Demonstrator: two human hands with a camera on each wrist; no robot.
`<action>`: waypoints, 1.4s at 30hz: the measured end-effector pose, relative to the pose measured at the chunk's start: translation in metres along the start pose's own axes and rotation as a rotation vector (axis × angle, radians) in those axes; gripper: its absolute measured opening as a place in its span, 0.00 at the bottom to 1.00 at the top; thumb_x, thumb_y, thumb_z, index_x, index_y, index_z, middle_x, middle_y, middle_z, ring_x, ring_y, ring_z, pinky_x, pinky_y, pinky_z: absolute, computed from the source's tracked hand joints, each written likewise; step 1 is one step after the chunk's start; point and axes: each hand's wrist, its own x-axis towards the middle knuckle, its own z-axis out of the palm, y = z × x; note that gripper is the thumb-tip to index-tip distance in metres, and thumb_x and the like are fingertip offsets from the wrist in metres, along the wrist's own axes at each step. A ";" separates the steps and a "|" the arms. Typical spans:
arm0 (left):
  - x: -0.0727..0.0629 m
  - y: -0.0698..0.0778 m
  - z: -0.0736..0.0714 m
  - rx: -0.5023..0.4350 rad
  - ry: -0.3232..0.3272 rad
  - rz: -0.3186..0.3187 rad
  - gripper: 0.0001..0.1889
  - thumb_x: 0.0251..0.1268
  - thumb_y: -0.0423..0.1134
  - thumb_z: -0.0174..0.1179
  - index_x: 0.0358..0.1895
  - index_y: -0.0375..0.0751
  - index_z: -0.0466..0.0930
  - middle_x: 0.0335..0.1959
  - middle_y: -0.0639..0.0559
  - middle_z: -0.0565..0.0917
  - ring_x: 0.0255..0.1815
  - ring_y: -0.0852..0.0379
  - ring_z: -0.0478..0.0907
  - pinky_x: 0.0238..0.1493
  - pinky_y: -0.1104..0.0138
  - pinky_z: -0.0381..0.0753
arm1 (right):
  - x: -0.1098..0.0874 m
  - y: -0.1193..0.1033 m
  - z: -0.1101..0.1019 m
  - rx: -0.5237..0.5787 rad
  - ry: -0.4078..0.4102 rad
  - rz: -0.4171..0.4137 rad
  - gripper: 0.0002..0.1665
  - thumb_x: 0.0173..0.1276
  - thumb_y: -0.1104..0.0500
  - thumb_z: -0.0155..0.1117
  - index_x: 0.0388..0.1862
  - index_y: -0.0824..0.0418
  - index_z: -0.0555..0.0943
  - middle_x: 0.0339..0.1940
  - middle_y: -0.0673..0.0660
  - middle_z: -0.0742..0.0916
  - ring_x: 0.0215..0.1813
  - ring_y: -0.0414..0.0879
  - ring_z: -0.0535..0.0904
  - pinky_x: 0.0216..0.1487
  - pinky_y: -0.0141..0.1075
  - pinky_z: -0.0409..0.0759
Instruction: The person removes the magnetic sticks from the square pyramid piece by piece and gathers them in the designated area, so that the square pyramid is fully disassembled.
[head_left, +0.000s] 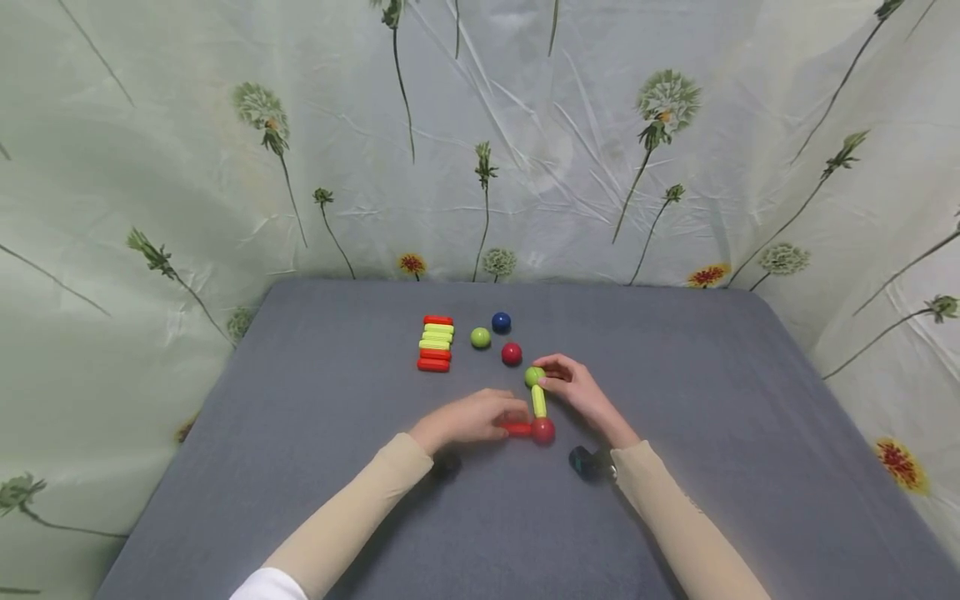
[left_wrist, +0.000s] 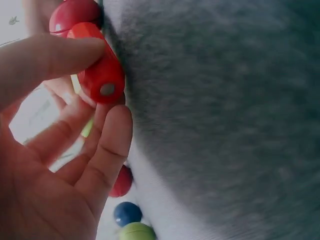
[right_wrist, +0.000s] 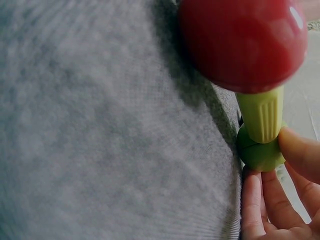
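Note:
My left hand (head_left: 480,414) pinches a red rod (head_left: 517,429) between thumb and fingers. In the left wrist view the free end of that rod (left_wrist: 102,75) shows a round grey spot. Its other end meets a red ball (head_left: 543,430), from which a yellow-green rod (head_left: 539,402) runs to a green ball (head_left: 535,377), making an L shape. At the green ball, my right hand (head_left: 573,387) holds on with thumb and fingertips. The right wrist view shows the yellow-green rod (right_wrist: 262,115) between the big red ball (right_wrist: 245,42) and the green ball (right_wrist: 261,150).
Farther back on the grey table (head_left: 330,383) lie a loose green ball (head_left: 480,337), a blue ball (head_left: 501,322) and a red ball (head_left: 512,353). Left of them, several red and yellow-green rods (head_left: 436,343) form a column. A flowered curtain (head_left: 525,208) hangs behind the table.

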 end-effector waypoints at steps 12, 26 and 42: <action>-0.045 -0.043 -0.017 -0.072 0.383 -0.239 0.11 0.53 0.25 0.65 0.37 0.42 0.78 0.34 0.54 0.78 0.36 0.57 0.75 0.40 0.65 0.78 | -0.002 -0.001 0.003 -0.041 0.027 -0.005 0.19 0.66 0.64 0.63 0.56 0.69 0.76 0.49 0.63 0.81 0.51 0.52 0.76 0.51 0.34 0.73; -0.065 -0.075 -0.034 -0.001 0.545 -0.422 0.08 0.50 0.21 0.65 0.31 0.36 0.79 0.30 0.47 0.75 0.34 0.50 0.73 0.37 0.58 0.76 | -0.004 -0.006 0.005 -0.192 0.122 0.100 0.16 0.61 0.60 0.70 0.43 0.66 0.77 0.40 0.58 0.81 0.43 0.49 0.76 0.42 0.36 0.72; -0.022 -0.018 -0.008 -0.107 0.156 -0.146 0.17 0.56 0.35 0.68 0.47 0.49 0.75 0.43 0.57 0.72 0.45 0.59 0.70 0.48 0.67 0.74 | -0.012 -0.004 -0.009 -0.174 -0.099 0.022 0.18 0.66 0.62 0.64 0.53 0.67 0.77 0.46 0.60 0.81 0.45 0.50 0.75 0.47 0.39 0.73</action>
